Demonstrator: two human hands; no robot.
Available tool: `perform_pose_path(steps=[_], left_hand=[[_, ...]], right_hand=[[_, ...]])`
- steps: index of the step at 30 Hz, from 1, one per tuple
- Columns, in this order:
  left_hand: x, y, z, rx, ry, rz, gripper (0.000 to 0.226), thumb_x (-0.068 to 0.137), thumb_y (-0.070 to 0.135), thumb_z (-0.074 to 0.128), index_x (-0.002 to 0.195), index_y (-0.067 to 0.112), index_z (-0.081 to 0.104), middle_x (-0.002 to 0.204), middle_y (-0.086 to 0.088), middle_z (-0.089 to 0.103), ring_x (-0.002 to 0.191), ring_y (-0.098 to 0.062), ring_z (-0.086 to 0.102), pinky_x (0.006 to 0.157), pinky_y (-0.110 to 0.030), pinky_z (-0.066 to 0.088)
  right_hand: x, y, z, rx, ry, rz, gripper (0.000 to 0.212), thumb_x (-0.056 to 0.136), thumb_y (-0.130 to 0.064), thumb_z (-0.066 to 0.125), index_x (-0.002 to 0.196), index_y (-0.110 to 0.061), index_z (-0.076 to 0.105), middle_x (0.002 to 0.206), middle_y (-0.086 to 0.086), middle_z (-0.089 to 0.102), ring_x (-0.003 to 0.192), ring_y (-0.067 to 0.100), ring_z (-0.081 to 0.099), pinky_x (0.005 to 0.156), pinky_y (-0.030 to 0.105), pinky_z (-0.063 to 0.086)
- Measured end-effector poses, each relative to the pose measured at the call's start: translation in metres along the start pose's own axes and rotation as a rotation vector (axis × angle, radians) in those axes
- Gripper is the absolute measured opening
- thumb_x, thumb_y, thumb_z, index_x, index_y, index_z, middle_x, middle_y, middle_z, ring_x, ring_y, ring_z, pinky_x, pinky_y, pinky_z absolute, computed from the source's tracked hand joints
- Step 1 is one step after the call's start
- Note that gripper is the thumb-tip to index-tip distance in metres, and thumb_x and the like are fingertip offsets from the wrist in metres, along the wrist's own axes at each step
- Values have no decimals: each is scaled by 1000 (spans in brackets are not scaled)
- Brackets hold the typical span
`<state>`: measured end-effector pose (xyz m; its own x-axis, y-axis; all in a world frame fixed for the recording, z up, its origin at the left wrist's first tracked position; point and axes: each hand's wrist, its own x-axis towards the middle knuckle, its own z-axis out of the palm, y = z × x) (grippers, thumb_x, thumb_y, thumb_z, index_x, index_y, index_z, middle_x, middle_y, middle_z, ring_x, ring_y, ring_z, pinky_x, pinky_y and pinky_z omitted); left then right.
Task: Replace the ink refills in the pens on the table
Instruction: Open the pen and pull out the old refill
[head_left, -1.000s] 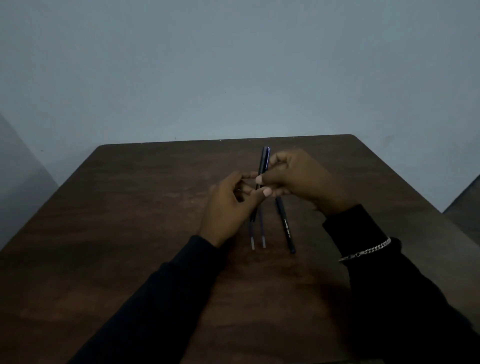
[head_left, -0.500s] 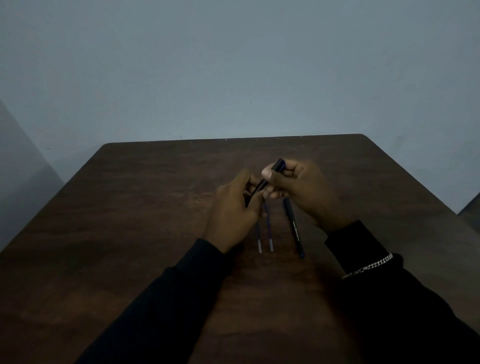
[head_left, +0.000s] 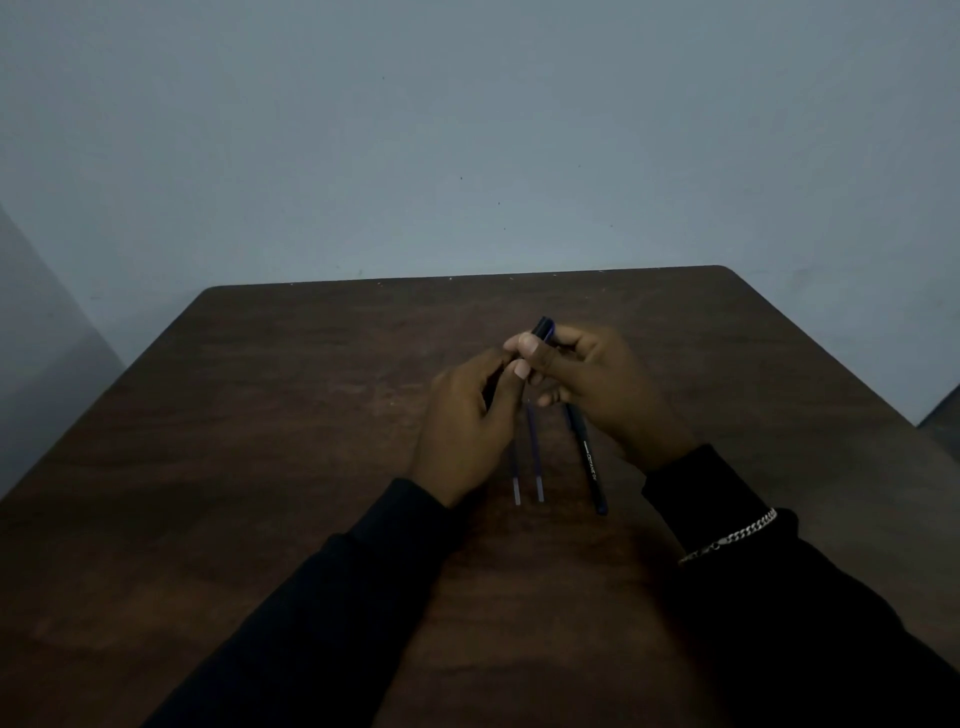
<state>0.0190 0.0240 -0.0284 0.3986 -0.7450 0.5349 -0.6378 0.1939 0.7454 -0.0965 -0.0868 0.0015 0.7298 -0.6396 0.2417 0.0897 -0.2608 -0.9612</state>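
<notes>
- The dark brown wooden table (head_left: 260, 441) has a matt, grained, flat top with rounded far corners. It gives a firm bed for small parts, though round parts are likely to roll on it.
- The left hand (head_left: 462, 426) curls round the lower part of the raised dark pen with a blue end (head_left: 543, 328). The right hand (head_left: 597, 384) pinches that pen near its upper end. Both hands sit above the middle of the table.
- The raised pen is a slim, stiff tube, judged light and smooth. The advised hold is one hand on each half of the barrel, close to the joint, so that twisting does not bend it. The joint itself is hidden by the fingers.
- The black slim pen with white lettering (head_left: 589, 462) lies flat on the table, just right of the refills, its far end under the right hand.
- The two thin dark refills with pale near ends (head_left: 535, 457) lie side by side, apart from each other. They are judged very light, slightly flexible and easily kinked. They are best pinched at mid-length.
- A silver chain bracelet (head_left: 732, 535) sits over the right sleeve.
</notes>
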Motion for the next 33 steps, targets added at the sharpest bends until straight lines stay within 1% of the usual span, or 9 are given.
perform_pose_path(steps=[2, 6, 12, 15, 18, 21, 26, 30, 33], left_hand=[[1, 1, 1, -1, 18, 23, 27, 110, 26, 50, 111, 14, 74, 74, 1, 67, 65, -19, 61, 57, -34, 47], [3, 4, 3, -15, 24, 28, 27, 110, 23, 51, 120, 14, 74, 76, 7, 67, 65, -12, 59, 55, -19, 42], [1, 4, 4, -25, 22, 53, 26, 110, 27, 50, 133, 34, 62, 94, 1, 76, 79, -17, 68, 68, -40, 56], [2, 2, 5, 16, 3, 35, 30, 110, 29, 50, 134, 21, 67, 87, 6, 72, 75, -15, 66, 64, -35, 53], [3, 1, 4, 54, -28, 21, 28, 110, 30, 50, 118, 14, 71, 75, 10, 63, 68, -13, 60, 58, -23, 43], [2, -3, 4, 79, -74, -19, 35, 109, 33, 48, 94, 8, 67, 71, -7, 60, 64, -19, 56, 57, -37, 43], [1, -1, 2, 80, -108, -89, 40, 108, 38, 47, 103, 5, 69, 80, -15, 65, 72, -26, 61, 67, -44, 50], [2, 0, 1, 53, -70, -71, 41, 108, 39, 49, 95, 3, 67, 77, -18, 61, 70, -29, 59, 66, -47, 48], [2, -1, 1, 44, -53, -92, 45, 107, 40, 51, 91, 1, 64, 77, -20, 59, 70, -31, 57, 65, -45, 46]], right_hand=[[0, 0, -1, 58, -8, 7, 14, 98, -26, 65, 100, -19, 78, 84, -1, 74, 83, 16, 63, 62, 30, 56], [-1, -2, -2, 140, -6, 35, 18, 94, -29, 66, 102, -17, 77, 83, -1, 74, 85, 20, 62, 63, 28, 54], [0, -2, -3, 198, -1, 36, 16, 97, -23, 65, 104, -14, 76, 93, 7, 73, 88, 23, 61, 61, 23, 53], [1, -1, -7, 167, 0, 25, 17, 100, -20, 62, 105, -12, 76, 99, 11, 72, 86, 21, 62, 62, 24, 53], [2, 0, -13, 150, 7, 28, 20, 99, -25, 62, 106, -13, 76, 94, 7, 73, 84, 19, 63, 63, 26, 53], [4, -3, -20, 201, 34, 29, 26, 93, -31, 65, 106, -10, 74, 87, 2, 74, 79, 14, 65, 62, 26, 52], [7, -8, -43, 205, 114, 53, 19, 96, -20, 65, 111, -9, 71, 90, 5, 77, 74, 12, 70, 61, 21, 54], [8, -4, -68, -52, 184, 121, 16, 91, -17, 75, 105, -12, 70, 87, 8, 79, 77, 17, 73, 61, 24, 57], [9, 4, -83, -245, 199, 223, 22, 85, -13, 82, 100, -2, 69, 86, 17, 76, 71, 23, 72, 61, 28, 59]])
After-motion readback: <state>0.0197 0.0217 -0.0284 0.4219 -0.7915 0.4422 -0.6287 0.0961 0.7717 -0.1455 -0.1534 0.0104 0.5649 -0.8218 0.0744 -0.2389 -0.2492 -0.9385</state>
